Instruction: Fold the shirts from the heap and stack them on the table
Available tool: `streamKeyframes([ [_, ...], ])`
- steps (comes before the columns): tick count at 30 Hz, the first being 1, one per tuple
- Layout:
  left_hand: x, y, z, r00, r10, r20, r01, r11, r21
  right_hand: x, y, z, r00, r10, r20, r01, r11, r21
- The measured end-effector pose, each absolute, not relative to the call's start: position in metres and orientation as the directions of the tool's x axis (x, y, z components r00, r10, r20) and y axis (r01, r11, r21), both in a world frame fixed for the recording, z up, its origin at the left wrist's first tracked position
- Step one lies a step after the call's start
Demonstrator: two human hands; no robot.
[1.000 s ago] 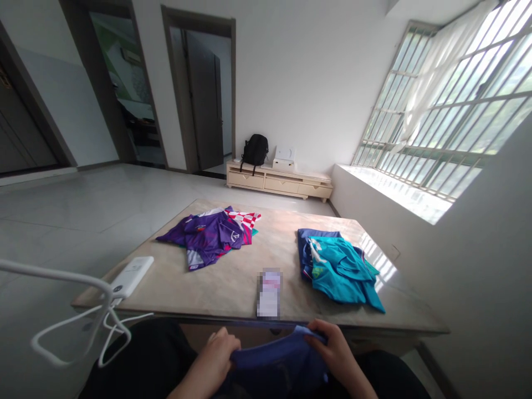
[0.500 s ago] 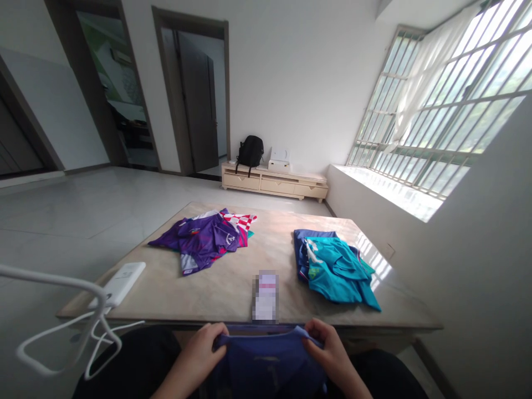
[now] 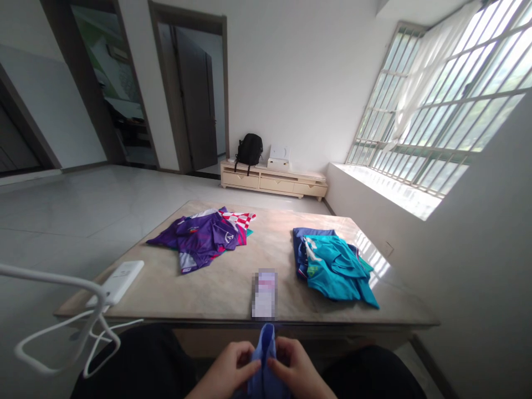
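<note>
A blue garment hangs between my hands at the bottom centre, in front of the table's near edge, its upper edge bunched into a narrow fold. My left hand pinches it from the left side and my right hand from the right, the two close together. The garment's lower part runs out of the frame. On the table, a pile of purple and red-checked shirts lies to the left, and a teal shirt rests over dark blue clothing at the right. A pixelated phone-like object lies just beyond my hands.
A white power bank lies at the table's left, near a white cable and a curved white rod. Across the room, a low cabinet holds a black backpack and a white box.
Both hands have come together toward the centre. The garment's top edge, stretched wide between them before, is now gathered into a narrow upright fold.
</note>
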State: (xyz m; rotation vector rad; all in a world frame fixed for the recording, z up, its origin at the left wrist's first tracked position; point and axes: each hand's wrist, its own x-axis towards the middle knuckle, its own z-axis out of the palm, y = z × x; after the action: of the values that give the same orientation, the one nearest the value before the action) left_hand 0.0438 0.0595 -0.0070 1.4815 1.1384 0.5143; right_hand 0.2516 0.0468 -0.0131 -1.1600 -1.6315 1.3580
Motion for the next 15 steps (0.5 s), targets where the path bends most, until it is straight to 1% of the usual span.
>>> streamKeyframes([
  [3, 0.0458, 0.0558, -0.0094, 0.414, 0.878, -0.239, 0.403, 0.058, 0.913, 0.2438, 0.0425, -0.0110, -0.402, 0.915, -0.026, 0.381, 0.141, -0.914],
  [5, 0.0448, 0.0543, -0.0096, 0.397, 0.894, -0.208, 0.453, 0.006, 0.892, 0.2422, 0.0408, -0.0117, -0.407, 0.913, -0.039, 0.455, 0.166, -0.875],
  [11, 0.0455, 0.0503, -0.0041, 0.410, 0.894, -0.179, 0.531, -0.075, 0.844, 0.2416, 0.0377, -0.0114, -0.428, 0.904, -0.017, 0.509, 0.225, -0.831],
  [15, 0.0476, 0.0504, -0.0027, 0.401, 0.897, -0.183, 0.566, -0.086, 0.820, 0.2403, 0.0355, -0.0043, -0.458, 0.889, 0.014, 0.575, 0.308, -0.758],
])
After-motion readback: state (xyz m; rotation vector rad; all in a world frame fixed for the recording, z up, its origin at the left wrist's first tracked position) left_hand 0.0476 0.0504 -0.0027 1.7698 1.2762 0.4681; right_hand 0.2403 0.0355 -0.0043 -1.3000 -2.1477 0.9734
